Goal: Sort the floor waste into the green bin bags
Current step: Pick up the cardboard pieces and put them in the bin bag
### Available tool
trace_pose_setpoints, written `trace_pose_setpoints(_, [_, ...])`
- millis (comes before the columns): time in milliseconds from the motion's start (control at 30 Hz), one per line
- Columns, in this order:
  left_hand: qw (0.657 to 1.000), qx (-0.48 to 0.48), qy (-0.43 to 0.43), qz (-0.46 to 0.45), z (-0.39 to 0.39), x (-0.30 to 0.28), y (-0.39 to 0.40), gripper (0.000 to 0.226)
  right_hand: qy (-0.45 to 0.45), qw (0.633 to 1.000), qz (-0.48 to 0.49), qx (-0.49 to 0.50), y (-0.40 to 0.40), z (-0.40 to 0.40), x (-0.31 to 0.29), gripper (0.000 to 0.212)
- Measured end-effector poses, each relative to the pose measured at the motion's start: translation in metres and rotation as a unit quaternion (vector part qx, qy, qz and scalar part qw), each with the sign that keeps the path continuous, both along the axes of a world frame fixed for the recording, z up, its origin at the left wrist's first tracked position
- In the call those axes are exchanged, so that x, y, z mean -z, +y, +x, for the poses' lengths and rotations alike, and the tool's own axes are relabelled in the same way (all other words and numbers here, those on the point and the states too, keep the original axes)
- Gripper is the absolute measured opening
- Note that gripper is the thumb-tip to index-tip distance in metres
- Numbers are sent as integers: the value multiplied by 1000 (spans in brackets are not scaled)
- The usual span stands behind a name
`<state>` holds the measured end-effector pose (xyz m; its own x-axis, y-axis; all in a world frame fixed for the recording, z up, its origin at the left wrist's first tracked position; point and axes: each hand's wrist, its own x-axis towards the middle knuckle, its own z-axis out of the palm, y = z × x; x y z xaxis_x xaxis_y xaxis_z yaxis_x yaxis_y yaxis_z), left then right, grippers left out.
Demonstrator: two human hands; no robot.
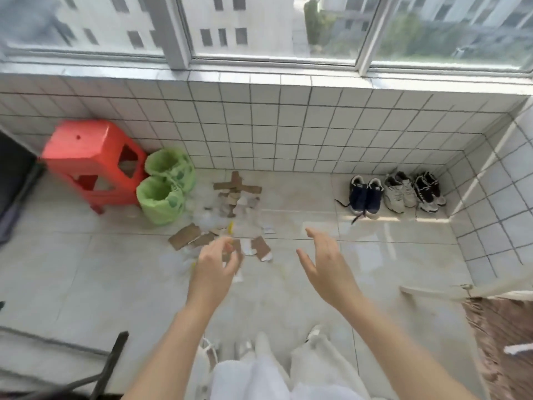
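Observation:
Scraps of brown cardboard [184,236], clear plastic film and paper bits lie scattered on the tiled floor. A second cardboard heap [236,187] sits closer to the wall. Two open green bin bags stand side by side left of the waste, the near bag [160,202] and the far bag [170,166]. My left hand [216,262] hovers over the near scraps with fingers curled and apart, holding nothing. My right hand [323,264] is stretched out open above bare floor, right of the waste.
A red plastic stool [86,151] stands left of the bags. Three pairs of sneakers [395,193] line the tiled wall at right. A brown mat [501,336] lies at the right edge. A dark chair frame [112,362] sits at lower left.

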<state>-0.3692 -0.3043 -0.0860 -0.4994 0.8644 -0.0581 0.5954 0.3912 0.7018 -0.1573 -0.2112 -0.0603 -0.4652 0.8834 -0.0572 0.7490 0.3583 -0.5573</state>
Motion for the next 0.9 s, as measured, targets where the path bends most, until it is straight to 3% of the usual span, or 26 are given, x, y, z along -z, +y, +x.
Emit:
trace_pose_setpoints(367, [981,-178,-23,-78,-82,31,-106,21,-45,993,-57,-95,-25,-79,33,41])
trace_pose_setpoints(900, [947,-300,-38,-105,-95,39,-61,23,-100,954,-90,-268,62,-161,52,47])
